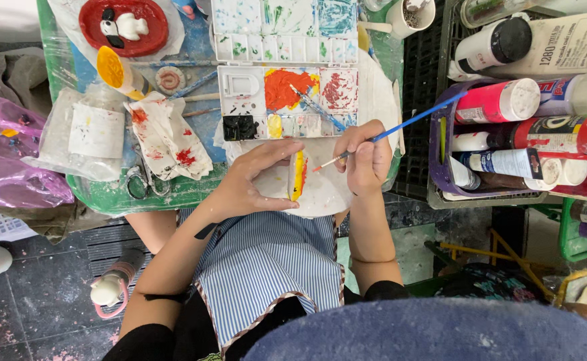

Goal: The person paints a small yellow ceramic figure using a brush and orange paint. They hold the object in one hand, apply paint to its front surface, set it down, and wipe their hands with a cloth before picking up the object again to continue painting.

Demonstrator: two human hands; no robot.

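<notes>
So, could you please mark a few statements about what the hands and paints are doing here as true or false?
1. The right hand holds a blue-handled brush. True.
2. The left hand holds a pair of scissors. False: it steadies a small yellow and red piece; the scissors lie on the green tray.
3. The open paint palette shows a large orange patch. True.
4. The paint bottles stand upright on the floor. False: they lie on their sides in a purple basket.
5. A second brush rests on the palette. True.
</notes>
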